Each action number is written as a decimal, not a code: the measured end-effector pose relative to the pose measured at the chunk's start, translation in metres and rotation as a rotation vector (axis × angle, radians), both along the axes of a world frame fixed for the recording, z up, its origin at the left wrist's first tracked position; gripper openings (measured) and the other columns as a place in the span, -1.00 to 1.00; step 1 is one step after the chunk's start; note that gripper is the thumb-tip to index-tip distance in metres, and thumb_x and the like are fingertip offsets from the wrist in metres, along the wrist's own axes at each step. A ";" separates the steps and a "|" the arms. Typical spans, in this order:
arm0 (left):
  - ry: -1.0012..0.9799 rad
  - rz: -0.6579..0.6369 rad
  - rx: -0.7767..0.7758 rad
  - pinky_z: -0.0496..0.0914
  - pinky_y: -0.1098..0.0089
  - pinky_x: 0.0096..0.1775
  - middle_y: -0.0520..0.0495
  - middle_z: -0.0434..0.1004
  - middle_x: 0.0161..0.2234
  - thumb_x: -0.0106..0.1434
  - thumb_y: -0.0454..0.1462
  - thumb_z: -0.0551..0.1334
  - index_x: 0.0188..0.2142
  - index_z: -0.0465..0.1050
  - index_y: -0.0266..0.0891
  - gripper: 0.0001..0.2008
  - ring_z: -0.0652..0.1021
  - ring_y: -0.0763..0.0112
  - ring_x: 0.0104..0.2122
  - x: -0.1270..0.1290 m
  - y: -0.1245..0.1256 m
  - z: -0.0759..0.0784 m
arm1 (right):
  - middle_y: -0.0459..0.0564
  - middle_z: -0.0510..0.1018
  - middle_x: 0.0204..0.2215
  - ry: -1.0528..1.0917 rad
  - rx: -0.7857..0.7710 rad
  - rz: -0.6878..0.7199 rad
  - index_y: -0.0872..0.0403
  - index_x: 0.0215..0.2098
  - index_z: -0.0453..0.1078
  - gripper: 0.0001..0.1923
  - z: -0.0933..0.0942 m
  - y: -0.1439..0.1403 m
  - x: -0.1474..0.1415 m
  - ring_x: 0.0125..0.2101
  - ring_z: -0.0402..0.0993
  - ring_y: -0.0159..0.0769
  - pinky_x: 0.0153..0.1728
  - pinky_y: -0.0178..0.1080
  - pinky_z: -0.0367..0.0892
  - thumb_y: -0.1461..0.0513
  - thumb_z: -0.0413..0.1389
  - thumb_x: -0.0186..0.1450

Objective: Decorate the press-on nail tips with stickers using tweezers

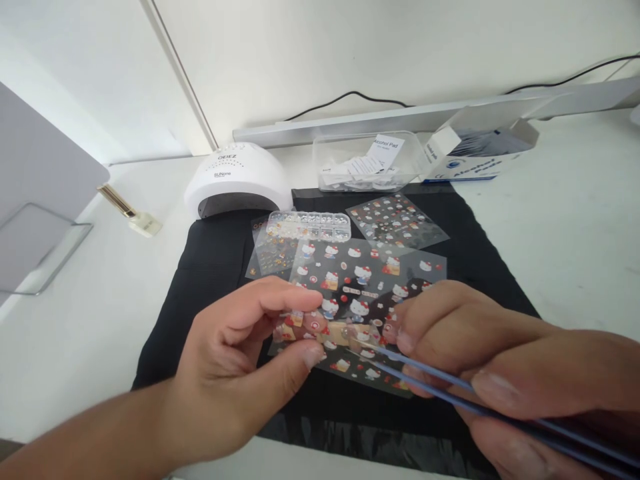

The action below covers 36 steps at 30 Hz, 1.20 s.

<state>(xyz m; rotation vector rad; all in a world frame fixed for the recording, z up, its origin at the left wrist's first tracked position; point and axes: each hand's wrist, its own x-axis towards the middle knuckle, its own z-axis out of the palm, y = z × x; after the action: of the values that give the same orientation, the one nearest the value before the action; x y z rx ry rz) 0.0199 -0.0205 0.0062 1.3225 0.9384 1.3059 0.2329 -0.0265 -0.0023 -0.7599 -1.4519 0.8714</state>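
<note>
My left hand pinches the left edge of a clear nail sticker sheet printed with small white cat figures, red bows and other motifs. Blue tweezers lie between the thumb and fingers of my right hand. Their tips are slightly apart and reach over the lower middle of the sheet; whether they grip a sticker I cannot tell. Some fingers of my right hand also rest at the sheet's right edge. The sheet is held above a black cloth.
Behind are a clear rhinestone case, an orange-patterned sticker sheet and another sticker sheet. Farther back stand a white nail lamp, a clear tub of alcohol pads and an alcohol pad box. A gold-capped polish bottle lies left.
</note>
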 end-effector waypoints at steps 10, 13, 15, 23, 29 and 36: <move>0.052 -0.033 0.127 0.56 0.55 -0.27 0.02 0.59 -0.32 0.17 -0.58 0.36 -0.08 0.68 -0.07 -0.56 0.59 0.49 -0.35 0.001 0.001 0.002 | -0.05 0.61 -0.53 -0.133 0.242 0.171 -0.11 -0.19 0.53 -0.72 0.027 0.025 -0.003 -0.52 0.56 -0.21 -0.45 -0.12 0.59 0.40 0.13 0.29; 0.072 -0.054 0.160 0.55 0.52 -0.27 -0.01 0.59 -0.31 0.20 -0.58 0.35 -0.05 0.67 -0.10 -0.56 0.58 0.46 -0.34 0.000 0.001 0.002 | -0.05 0.59 -0.54 -0.157 0.261 0.147 -0.09 -0.18 0.52 -0.74 0.030 0.026 -0.005 -0.54 0.56 -0.22 -0.44 -0.13 0.60 0.39 0.13 0.29; 0.077 -0.061 0.168 0.54 0.52 -0.27 -0.01 0.58 -0.31 0.20 -0.57 0.34 -0.04 0.66 -0.10 -0.57 0.58 0.46 -0.33 0.000 0.001 0.002 | -0.06 0.59 -0.54 -0.172 0.268 0.135 -0.08 -0.17 0.52 -0.75 0.030 0.026 -0.004 -0.54 0.56 -0.23 -0.42 -0.12 0.61 0.37 0.14 0.29; 0.091 -0.051 0.173 0.52 0.52 -0.29 -0.01 0.57 -0.31 0.20 -0.57 0.34 -0.03 0.66 -0.09 -0.56 0.56 0.47 -0.34 0.000 0.001 0.002 | -0.07 0.59 -0.59 -0.170 0.251 0.131 -0.07 -0.22 0.54 -0.86 0.032 0.026 -0.007 -0.58 0.55 -0.23 -0.46 -0.14 0.59 0.31 0.19 0.31; 0.091 -0.051 0.168 0.52 0.53 -0.29 0.00 0.57 -0.32 0.20 -0.56 0.35 -0.04 0.67 -0.08 -0.56 0.56 0.48 -0.35 0.001 0.000 0.002 | -0.08 0.57 -0.57 -0.162 0.226 0.144 -0.06 -0.23 0.50 -0.83 0.029 0.025 -0.005 -0.56 0.53 -0.22 -0.49 -0.13 0.56 0.33 0.17 0.27; 0.112 -0.032 0.178 0.54 0.49 -0.30 -0.02 0.59 -0.32 0.19 -0.55 0.36 -0.06 0.66 -0.10 -0.59 0.57 0.44 -0.36 0.001 0.000 0.004 | -0.08 0.56 -0.50 -0.201 0.169 0.188 -0.06 -0.19 0.45 -0.73 0.023 0.022 0.005 -0.48 0.54 -0.20 -0.38 -0.08 0.58 0.41 0.15 0.21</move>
<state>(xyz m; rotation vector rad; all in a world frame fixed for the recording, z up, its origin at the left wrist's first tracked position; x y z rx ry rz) 0.0209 -0.0208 0.0097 1.5550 0.8897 1.3260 0.2375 -0.0042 0.0205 -0.6042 -1.7734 0.8182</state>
